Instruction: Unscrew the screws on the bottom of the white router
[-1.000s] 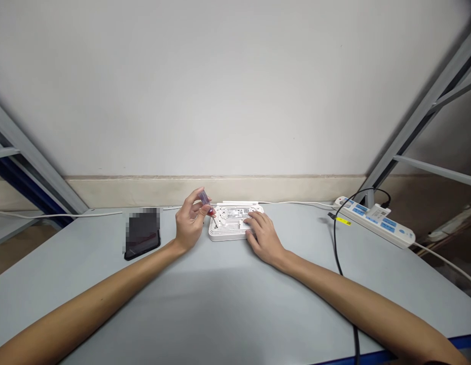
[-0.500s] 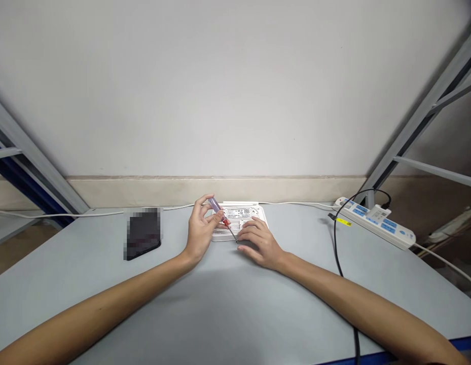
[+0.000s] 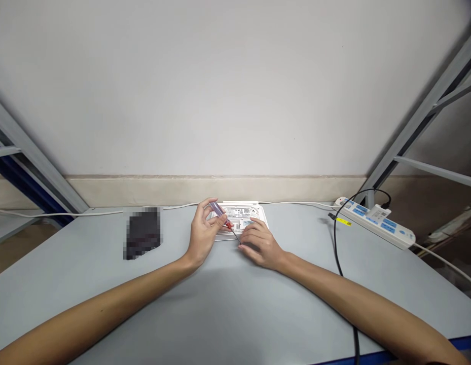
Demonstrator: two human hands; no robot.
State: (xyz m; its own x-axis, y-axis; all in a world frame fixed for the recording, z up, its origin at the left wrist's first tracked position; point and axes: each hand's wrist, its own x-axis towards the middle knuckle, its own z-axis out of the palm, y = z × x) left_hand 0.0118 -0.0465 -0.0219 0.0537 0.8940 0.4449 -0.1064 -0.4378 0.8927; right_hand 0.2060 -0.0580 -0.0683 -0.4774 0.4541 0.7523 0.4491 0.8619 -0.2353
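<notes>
My left hand (image 3: 205,228) is closed around the purple-and-red handle of a screwdriver (image 3: 223,214). Its thin metal shaft slants down to the right, toward the fingers of my right hand (image 3: 261,244). Those fingers are curled together at the screwdriver's tip, and whatever lies between them is too small or hidden to name. Under both hands lies a white router (image 3: 235,235) with a printed label and vent slots facing up. My right hand covers part of its front right corner.
A dark, pixelated flat object (image 3: 143,233) lies to the left on the grey table (image 3: 235,309). At the right a white power strip (image 3: 375,223) holds a plugged-in adapter, and a black cable (image 3: 336,248) runs down past my right forearm. A wall (image 3: 235,101) stands behind.
My left hand and the screwdriver have shifted slightly right and down. The tip has moved in between the fingers of my right hand, which has barely moved.
</notes>
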